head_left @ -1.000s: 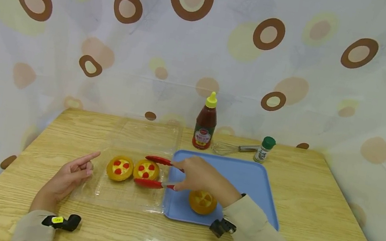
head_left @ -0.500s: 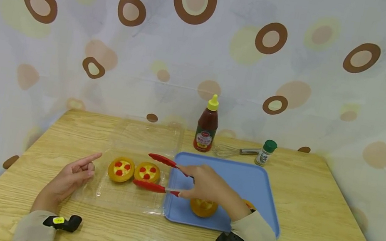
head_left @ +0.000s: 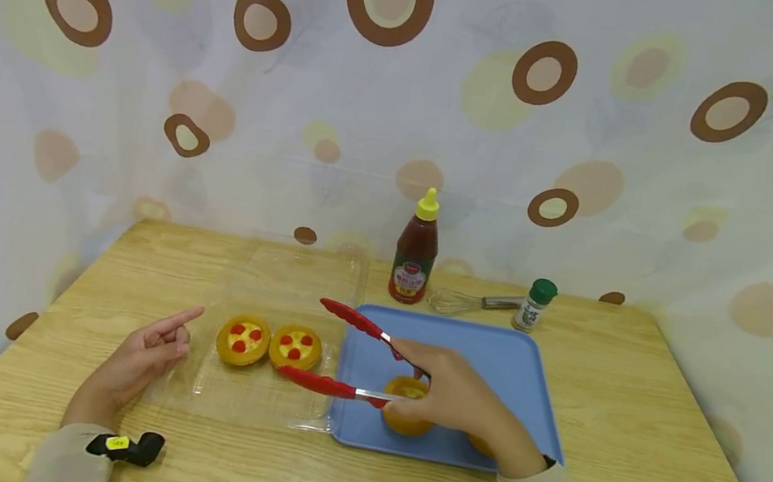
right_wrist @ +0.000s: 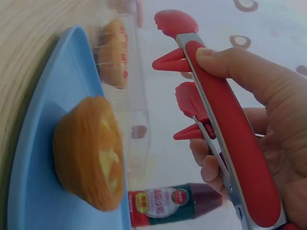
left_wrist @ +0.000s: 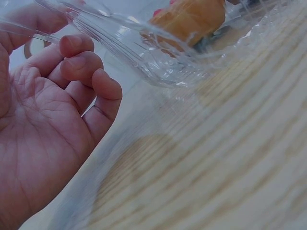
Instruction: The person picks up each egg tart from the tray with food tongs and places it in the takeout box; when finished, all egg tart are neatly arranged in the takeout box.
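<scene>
My right hand (head_left: 456, 399) grips a pair of red-tipped metal tongs (head_left: 365, 394) above the blue tray, thumb on one arm in the right wrist view. The tongs' arms stand spread, with nothing between their tips. Left of them, two tarts with red toppings (head_left: 243, 341) sit side by side in a clear plastic container (head_left: 255, 401). A yellow-topped tart (right_wrist: 88, 153) rests on the tray; another behind my right wrist is mostly hidden. My left hand (head_left: 143, 358) lies at the container's left edge, index finger straight, other fingers loosely curled.
The blue tray (head_left: 484, 341) adjoins the container's right side. Behind it stand a red sauce bottle (head_left: 414, 258) with a yellow cap and a green-capped shaker (head_left: 534, 306). A whisk (head_left: 456, 303) lies between them. The container's clear lid (head_left: 298, 269) lies folded back.
My right hand has drawn back to the right with the tongs, which have spread wider and left the right-hand topped tart in the container. My left hand stays put.
</scene>
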Demonstrator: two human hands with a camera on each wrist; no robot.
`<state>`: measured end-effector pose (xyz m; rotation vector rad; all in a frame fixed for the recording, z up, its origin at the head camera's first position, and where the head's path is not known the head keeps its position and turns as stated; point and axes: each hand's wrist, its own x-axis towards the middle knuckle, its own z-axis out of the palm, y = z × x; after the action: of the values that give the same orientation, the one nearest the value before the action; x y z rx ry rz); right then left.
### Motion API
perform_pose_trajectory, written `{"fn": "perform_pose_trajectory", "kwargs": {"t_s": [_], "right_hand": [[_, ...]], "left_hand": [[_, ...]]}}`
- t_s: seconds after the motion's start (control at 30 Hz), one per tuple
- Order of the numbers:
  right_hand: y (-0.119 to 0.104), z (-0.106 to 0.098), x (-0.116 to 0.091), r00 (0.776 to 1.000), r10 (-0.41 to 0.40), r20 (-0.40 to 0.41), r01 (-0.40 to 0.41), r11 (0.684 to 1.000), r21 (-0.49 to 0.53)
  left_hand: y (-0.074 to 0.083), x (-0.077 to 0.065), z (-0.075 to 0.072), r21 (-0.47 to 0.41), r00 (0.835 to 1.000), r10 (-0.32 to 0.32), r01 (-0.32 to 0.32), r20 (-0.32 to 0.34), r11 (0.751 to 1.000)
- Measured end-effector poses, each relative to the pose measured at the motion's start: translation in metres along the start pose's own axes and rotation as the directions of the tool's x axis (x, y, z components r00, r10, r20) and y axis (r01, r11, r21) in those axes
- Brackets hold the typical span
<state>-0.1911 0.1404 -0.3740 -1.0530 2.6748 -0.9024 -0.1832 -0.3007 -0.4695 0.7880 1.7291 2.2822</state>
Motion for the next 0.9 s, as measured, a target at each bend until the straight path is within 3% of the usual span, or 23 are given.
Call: {"fn": "perform_pose_trajectory", "kwargs": {"t_s": [0.27, 0.57, 0.73, 0.9], "right_hand": [[0.012, -0.018, -0.036, 0.998, -0.021, -0.051, 0.022, 1.000, 0.014], [0.032, -0.034, -0.074, 0.999, -0.020, -0.050, 0.016, 0.997, -0.080], [0.040, -0.038, -0.089, 0.998, 0.012, -0.054, -0.017, 0.996, -0.087], [0.048, -0.041, -0.098, 0.998, -0.042, -0.052, 0.038, 0.997, -0.069]], "left_hand": [[-0.001, -0.001, -0.002, -0.005, 1.000, -0.007, 0.007, -0.010, 1.000], [-0.002, 0.000, -0.002, 0.009, 1.000, -0.015, 0.016, -0.020, 1.000], [-0.002, 0.000, -0.001, 0.010, 0.999, -0.028, 0.028, -0.034, 1.000], [-0.001, 0.000, -0.001, 0.015, 0.998, -0.038, 0.039, -0.048, 0.999]]}}
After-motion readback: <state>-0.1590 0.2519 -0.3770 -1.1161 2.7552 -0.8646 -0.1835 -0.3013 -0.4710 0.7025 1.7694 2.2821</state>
